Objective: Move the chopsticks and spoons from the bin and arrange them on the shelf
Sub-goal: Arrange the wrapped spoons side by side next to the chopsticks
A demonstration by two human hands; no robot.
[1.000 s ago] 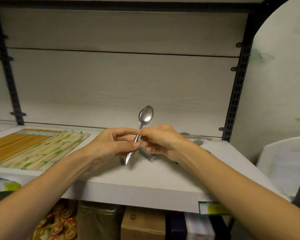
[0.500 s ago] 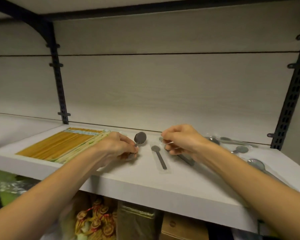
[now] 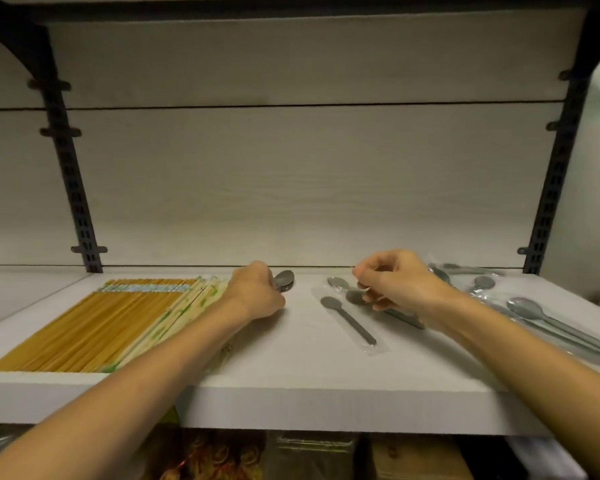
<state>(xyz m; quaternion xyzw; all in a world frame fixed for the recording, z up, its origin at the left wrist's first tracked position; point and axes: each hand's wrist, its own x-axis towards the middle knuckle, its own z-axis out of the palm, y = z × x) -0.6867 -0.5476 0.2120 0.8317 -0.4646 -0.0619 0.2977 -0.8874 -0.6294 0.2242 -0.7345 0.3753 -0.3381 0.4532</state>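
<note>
a metal spoon (image 3: 284, 280) is gripped by the left hand (image 3: 257, 292) beside the chopsticks (image 3: 94, 327) on the shelf (image 3: 291, 368); a wrapped spoon (image 3: 340, 284) is pinched by the right hand (image 3: 395, 282) among other wrapped spoons (image 3: 548, 323).

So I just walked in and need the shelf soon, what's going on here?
A person is laying out cutlery on the white shelf. The left hand grips metal spoons just right of the chopsticks, which lie in a flat row. The right hand pinches a wrapped spoon mid-shelf, beside a grey spoon in a clear sleeve. More grey spoons lie at the right end.
</note>
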